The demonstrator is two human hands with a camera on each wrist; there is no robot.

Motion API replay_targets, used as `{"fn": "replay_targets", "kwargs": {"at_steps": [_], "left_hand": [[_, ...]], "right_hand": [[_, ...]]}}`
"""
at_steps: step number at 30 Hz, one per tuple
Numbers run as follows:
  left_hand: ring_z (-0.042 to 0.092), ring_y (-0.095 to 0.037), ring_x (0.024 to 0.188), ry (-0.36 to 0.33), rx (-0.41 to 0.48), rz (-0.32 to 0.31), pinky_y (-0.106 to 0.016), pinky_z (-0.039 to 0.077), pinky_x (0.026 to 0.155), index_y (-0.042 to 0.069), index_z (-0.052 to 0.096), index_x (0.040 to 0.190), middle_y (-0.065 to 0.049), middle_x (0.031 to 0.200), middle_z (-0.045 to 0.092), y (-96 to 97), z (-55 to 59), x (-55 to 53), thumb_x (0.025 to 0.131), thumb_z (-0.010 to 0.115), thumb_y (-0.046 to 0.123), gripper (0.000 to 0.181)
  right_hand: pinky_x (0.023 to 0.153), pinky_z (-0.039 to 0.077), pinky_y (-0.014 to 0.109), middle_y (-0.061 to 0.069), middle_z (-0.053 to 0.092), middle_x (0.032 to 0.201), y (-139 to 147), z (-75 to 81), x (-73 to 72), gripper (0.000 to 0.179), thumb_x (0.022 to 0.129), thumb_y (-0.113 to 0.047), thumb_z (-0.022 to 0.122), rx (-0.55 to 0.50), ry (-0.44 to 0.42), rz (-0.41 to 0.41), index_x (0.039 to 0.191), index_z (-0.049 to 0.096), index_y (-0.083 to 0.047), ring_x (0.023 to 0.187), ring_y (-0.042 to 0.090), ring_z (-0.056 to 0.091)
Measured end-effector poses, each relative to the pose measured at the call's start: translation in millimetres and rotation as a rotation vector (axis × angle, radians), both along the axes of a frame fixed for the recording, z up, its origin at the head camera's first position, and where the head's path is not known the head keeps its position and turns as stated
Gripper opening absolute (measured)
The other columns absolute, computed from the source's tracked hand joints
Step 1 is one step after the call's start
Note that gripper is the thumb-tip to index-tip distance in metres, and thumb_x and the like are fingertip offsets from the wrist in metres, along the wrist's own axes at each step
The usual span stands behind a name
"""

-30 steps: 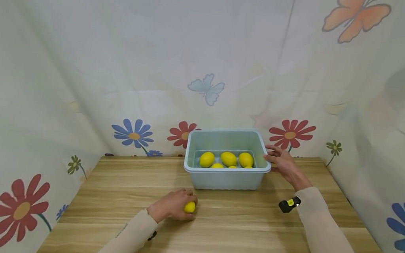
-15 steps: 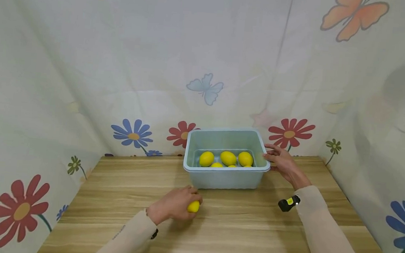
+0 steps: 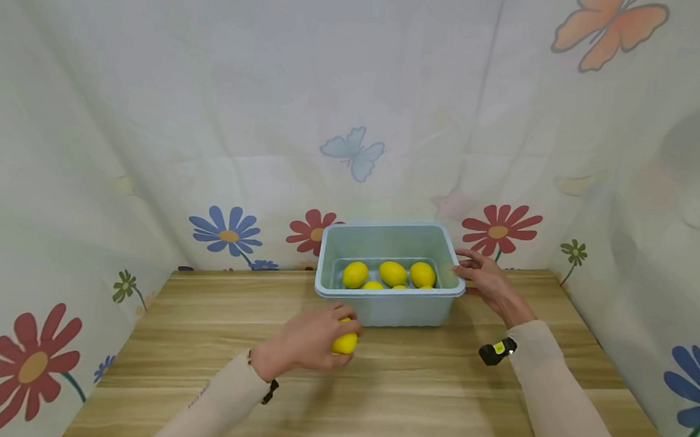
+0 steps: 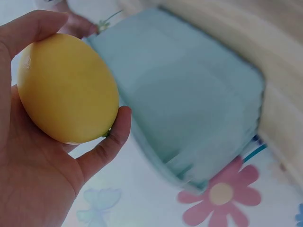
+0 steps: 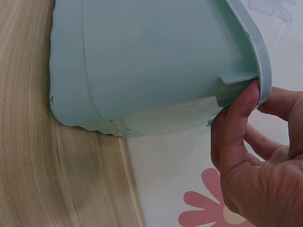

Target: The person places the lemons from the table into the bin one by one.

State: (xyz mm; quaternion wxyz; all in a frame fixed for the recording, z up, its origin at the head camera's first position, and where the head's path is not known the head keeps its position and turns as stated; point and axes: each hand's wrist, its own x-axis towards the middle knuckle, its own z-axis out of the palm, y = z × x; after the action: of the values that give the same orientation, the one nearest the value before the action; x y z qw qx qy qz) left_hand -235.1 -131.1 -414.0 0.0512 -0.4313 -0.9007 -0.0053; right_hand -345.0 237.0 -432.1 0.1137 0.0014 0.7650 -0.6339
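Observation:
My left hand (image 3: 308, 339) grips a yellow lemon (image 4: 68, 90) between thumb and fingers, above the table in front of the bin's left corner. In the left wrist view the lemon's stem end shows near one fingertip. A pale blue plastic bin (image 3: 401, 312) stands upright at the back of the table. Several lemons (image 3: 392, 273) lie on its floor, the front ones partly hidden behind the near rim. At the bin's right end my right hand (image 3: 488, 283) pinches the rim; in the right wrist view the curled fingers (image 5: 239, 118) hook under its lip.
The wood-grain table (image 3: 409, 408) runs back to a white curtain (image 3: 260, 102) printed with flowers and butterflies. Curtain also closes off the left and right sides. A small black wrist device (image 3: 498, 351) sits at the right sleeve.
My left hand has risen off the tabletop and moved right and toward the bin, carrying the lemon. The right hand keeps its hold on the rim, and the bin stays in place.

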Motion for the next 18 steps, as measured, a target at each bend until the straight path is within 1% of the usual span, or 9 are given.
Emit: {"fn": "replay_targets", "kwargs": {"at_steps": [3,5,8,11,14,16,18], "left_hand": [[0.056,-0.016,0.101,0.05,0.043,-0.012,-0.03,0.055,0.081,0.026,0.064,0.113,0.004,0.113,0.06,0.7,12.1,-0.5,0.084,0.07,0.04,0.033],[0.056,-0.016,0.1,0.078,0.066,-0.017,-0.03,0.055,0.078,0.026,0.064,0.111,0.004,0.111,0.06,0.9,21.0,-4.9,0.083,0.071,0.039,0.032],[0.056,-0.016,0.099,0.078,0.094,-0.024,-0.03,0.055,0.077,0.025,0.064,0.112,0.003,0.111,0.06,0.4,30.5,-11.9,0.084,0.071,0.037,0.032],[0.055,-0.017,0.1,0.079,0.111,-0.02,-0.029,0.055,0.076,0.024,0.064,0.113,0.003,0.111,0.06,0.3,37.6,-18.7,0.085,0.071,0.037,0.032],[0.057,-0.018,0.101,0.111,0.108,-0.011,-0.028,0.057,0.073,0.023,0.065,0.114,0.002,0.112,0.061,1.8,46.2,-24.2,0.085,0.07,0.037,0.033],[0.058,-0.019,0.101,0.133,0.104,-0.009,-0.029,0.057,0.069,0.023,0.066,0.115,0.001,0.114,0.062,3.9,53.8,-27.0,0.085,0.07,0.038,0.034],[0.059,-0.019,0.101,0.147,0.095,0.0,-0.028,0.057,0.068,0.024,0.066,0.115,0.001,0.115,0.062,6.3,61.8,-30.0,0.085,0.069,0.039,0.034]], "right_hand": [[0.089,0.058,0.037,0.022,0.04,0.144,-1.1,-3.0,1.6,0.061,0.1,-0.019,0.054,0.0,-0.002,0.002,0.155,0.028,-0.015,0.128,0.043,0.043],[0.09,0.058,0.038,0.022,0.04,0.144,-1.1,-2.3,1.1,0.061,0.1,-0.02,0.054,0.004,0.002,0.001,0.155,0.028,-0.015,0.129,0.043,0.043],[0.093,0.057,0.04,0.021,0.038,0.145,-0.4,-2.6,0.9,0.062,0.1,-0.02,0.054,0.011,-0.014,0.003,0.155,0.027,-0.016,0.13,0.043,0.042],[0.096,0.055,0.044,0.02,0.039,0.146,0.3,-3.9,0.5,0.061,0.1,-0.019,0.055,0.003,-0.028,0.001,0.155,0.028,-0.017,0.131,0.043,0.043],[0.095,0.056,0.043,0.021,0.039,0.146,0.5,-4.5,0.1,0.062,0.1,-0.02,0.054,-0.003,-0.018,0.008,0.155,0.027,-0.016,0.131,0.044,0.042],[0.092,0.057,0.041,0.021,0.039,0.145,0.0,-3.8,-0.3,0.061,0.1,-0.02,0.055,-0.007,-0.012,0.004,0.155,0.028,-0.016,0.131,0.044,0.042],[0.091,0.058,0.04,0.021,0.04,0.145,-0.5,-2.2,-0.5,0.061,0.1,-0.02,0.055,-0.007,-0.006,0.002,0.155,0.029,-0.016,0.131,0.044,0.042]]}}
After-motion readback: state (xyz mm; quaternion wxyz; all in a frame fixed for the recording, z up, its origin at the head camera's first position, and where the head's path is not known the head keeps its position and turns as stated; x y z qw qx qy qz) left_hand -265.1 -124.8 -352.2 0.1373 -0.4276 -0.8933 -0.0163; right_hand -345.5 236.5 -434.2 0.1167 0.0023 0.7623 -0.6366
